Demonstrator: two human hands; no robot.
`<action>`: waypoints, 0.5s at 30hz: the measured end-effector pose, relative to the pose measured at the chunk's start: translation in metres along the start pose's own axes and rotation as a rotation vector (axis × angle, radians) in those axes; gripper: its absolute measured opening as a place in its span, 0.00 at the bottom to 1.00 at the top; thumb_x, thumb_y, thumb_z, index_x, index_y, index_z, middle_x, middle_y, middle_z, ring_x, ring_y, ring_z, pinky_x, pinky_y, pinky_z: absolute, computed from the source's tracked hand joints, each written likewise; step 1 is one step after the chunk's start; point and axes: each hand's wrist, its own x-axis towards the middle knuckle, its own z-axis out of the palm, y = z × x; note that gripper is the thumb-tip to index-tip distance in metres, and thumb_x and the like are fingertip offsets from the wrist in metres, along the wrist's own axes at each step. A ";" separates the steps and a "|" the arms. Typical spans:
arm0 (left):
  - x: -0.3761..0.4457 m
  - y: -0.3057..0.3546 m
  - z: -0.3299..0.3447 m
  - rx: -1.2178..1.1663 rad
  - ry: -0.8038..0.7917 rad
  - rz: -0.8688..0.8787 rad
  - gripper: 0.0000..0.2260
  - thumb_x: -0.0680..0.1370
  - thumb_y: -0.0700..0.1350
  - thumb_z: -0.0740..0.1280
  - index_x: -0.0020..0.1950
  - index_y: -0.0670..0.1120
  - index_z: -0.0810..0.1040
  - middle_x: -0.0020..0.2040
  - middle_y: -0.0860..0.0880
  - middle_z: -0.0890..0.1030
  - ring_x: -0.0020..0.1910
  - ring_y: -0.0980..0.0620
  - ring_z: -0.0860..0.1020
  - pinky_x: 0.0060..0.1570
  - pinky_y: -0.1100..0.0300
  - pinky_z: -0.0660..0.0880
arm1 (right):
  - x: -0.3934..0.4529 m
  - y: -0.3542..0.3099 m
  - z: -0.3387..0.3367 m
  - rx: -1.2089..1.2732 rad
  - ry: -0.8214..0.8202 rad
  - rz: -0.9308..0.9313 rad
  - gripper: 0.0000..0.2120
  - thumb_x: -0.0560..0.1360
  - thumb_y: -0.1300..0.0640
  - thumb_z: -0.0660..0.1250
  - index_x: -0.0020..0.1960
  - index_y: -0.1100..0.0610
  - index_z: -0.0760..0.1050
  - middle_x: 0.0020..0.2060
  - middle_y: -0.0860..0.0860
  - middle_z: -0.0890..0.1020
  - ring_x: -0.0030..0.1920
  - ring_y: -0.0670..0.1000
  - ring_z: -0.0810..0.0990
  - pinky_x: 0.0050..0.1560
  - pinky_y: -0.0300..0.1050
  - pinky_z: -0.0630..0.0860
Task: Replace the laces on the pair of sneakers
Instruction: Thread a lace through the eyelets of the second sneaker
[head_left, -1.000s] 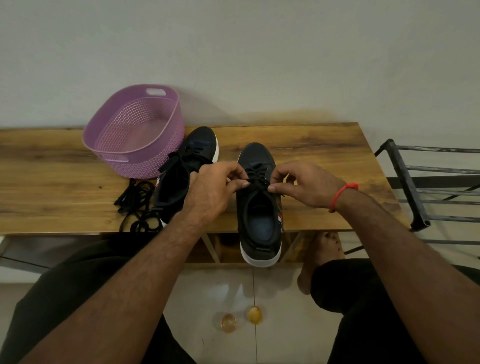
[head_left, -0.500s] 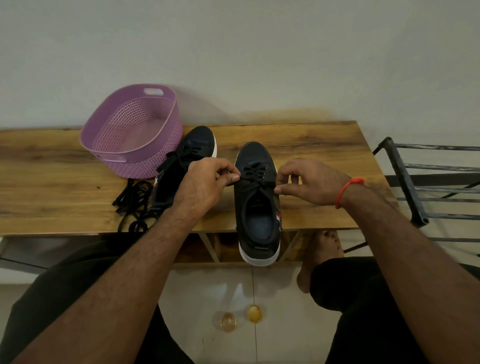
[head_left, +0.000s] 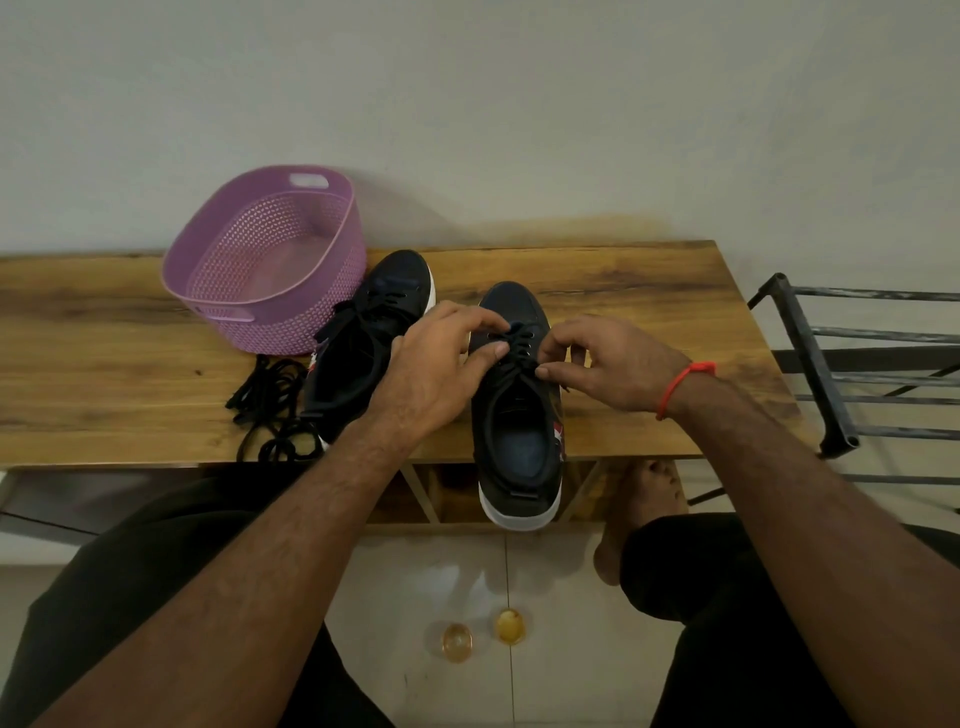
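Two black sneakers with white soles lie on a wooden bench (head_left: 649, 291). The right sneaker (head_left: 519, 447) points away from me, its heel hanging over the bench's front edge. My left hand (head_left: 441, 364) and my right hand (head_left: 608, 358) sit on either side of its upper eyelets, each pinching the black lace (head_left: 511, 345) threaded there. The left sneaker (head_left: 363, 338) lies angled beside it, partly hidden by my left hand. A loose bundle of black laces (head_left: 270, 405) lies on the bench left of that shoe.
A purple perforated plastic basket (head_left: 270, 260) stands at the back left of the bench, against a pale wall. A black metal rack (head_left: 841, 374) stands to the right. My bare foot (head_left: 639, 514) rests on the tiled floor, near two small round amber objects (head_left: 483, 634).
Both hands have shifted up the right sneaker toward its toe, from the top eyelets to the middle ones, still working the lace.
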 end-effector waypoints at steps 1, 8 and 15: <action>-0.001 0.001 0.000 0.021 -0.004 0.040 0.11 0.77 0.57 0.70 0.59 0.62 0.79 0.60 0.59 0.76 0.57 0.57 0.75 0.63 0.44 0.70 | 0.000 0.000 -0.001 -0.003 0.000 -0.003 0.02 0.79 0.50 0.68 0.47 0.45 0.76 0.43 0.40 0.77 0.43 0.42 0.74 0.41 0.38 0.70; -0.007 0.007 0.000 0.188 0.074 0.196 0.06 0.77 0.57 0.70 0.52 0.60 0.81 0.56 0.60 0.76 0.57 0.57 0.71 0.57 0.51 0.63 | 0.000 -0.001 0.001 -0.013 -0.014 0.008 0.03 0.79 0.50 0.67 0.50 0.48 0.78 0.43 0.42 0.78 0.44 0.41 0.74 0.39 0.34 0.67; -0.011 0.011 -0.001 0.234 0.004 0.215 0.10 0.79 0.57 0.68 0.59 0.59 0.80 0.59 0.59 0.76 0.60 0.55 0.71 0.58 0.50 0.63 | 0.000 -0.001 0.001 0.008 -0.022 0.021 0.05 0.79 0.50 0.68 0.51 0.51 0.79 0.44 0.43 0.79 0.44 0.40 0.74 0.39 0.33 0.66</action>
